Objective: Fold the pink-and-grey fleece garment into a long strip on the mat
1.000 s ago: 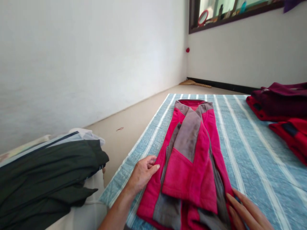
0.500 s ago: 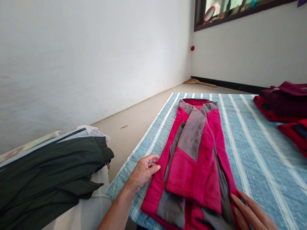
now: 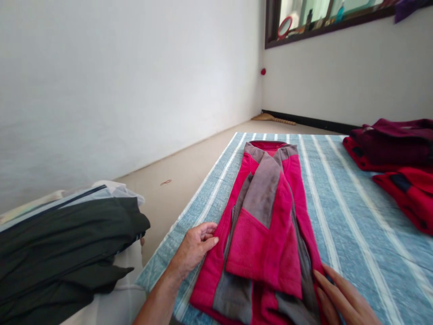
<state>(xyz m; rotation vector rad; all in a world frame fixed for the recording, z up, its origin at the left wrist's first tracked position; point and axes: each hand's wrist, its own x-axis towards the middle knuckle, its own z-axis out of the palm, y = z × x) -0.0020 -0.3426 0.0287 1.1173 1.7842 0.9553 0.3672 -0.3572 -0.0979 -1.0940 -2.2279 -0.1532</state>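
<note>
A pink fleece jacket point(image 3: 250, 246) with grey panels lies partly folded, its sleeves laid inward over the front and its collar at the far end. My left hand point(image 3: 196, 246) touches the jacket's left edge, thumb and fingertips apart and loosely bent. Along the lower right edge rests my right hand point(image 3: 343, 293), its fingers stretched out against the fabric and partly cut off by the frame. Beneath the jacket is a bed or table top with a blue striped cloth point(image 3: 358, 234).
A dark green garment point(image 3: 57, 243) lies over pale cloth at the left. Folded maroon clothing point(image 3: 395, 144) and a red folded garment point(image 3: 409, 192) sit on the right. A broom point(image 3: 274, 119) lies on the floor by the far wall, under a window point(image 3: 314, 20).
The view has turned slightly right, so everything appears shifted left and more of the red folded garment shows. Both hands stay at the jacket's edges.
</note>
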